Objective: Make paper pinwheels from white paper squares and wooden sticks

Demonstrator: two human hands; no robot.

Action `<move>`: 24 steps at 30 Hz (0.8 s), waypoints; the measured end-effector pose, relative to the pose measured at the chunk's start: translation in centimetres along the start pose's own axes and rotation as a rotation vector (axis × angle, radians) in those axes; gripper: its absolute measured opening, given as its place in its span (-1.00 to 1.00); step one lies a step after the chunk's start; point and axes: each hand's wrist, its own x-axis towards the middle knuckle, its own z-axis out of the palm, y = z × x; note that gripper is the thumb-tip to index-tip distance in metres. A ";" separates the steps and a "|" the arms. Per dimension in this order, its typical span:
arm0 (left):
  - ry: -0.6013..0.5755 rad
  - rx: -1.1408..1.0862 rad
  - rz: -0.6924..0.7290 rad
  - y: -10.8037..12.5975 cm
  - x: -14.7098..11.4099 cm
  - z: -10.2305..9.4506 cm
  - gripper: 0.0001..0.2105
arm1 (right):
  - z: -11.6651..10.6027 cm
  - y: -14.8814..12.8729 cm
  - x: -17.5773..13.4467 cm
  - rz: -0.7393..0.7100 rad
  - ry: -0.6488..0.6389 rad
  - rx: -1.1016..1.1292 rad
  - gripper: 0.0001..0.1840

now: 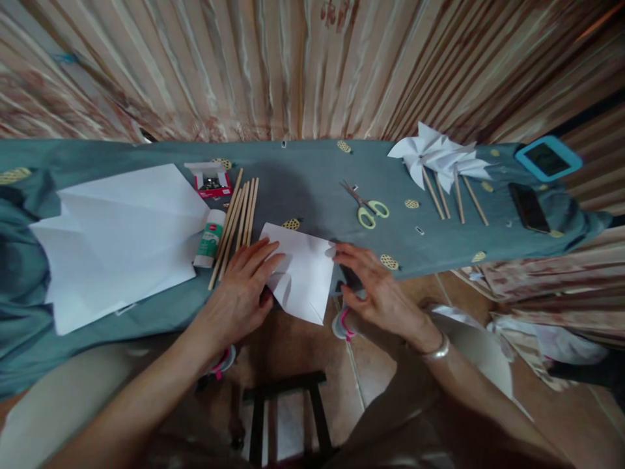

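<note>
Pinwheels (420, 150) on sticks (459, 197) finished; paper sheet (305, 270) still unshaped, touched by loosely spread left hand (244, 283) and right hand (378, 290).

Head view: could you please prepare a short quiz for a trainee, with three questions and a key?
1. True or false: the left hand is holding the scissors.
2. Which lies right beside the loose wooden sticks: (a) phone, (b) glue stick, (c) pinwheels?
3. Fill in: the right wrist wears a ____.

Key:
1. False; the left hand has its fingers on the small white paper.
2. b, the glue stick.
3. bracelet.
</note>
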 end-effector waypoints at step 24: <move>-0.043 -0.094 0.032 1.4 -0.2 0.2 -0.54 | 1.7 -0.2 0.4 0.012 -0.048 0.402 -0.88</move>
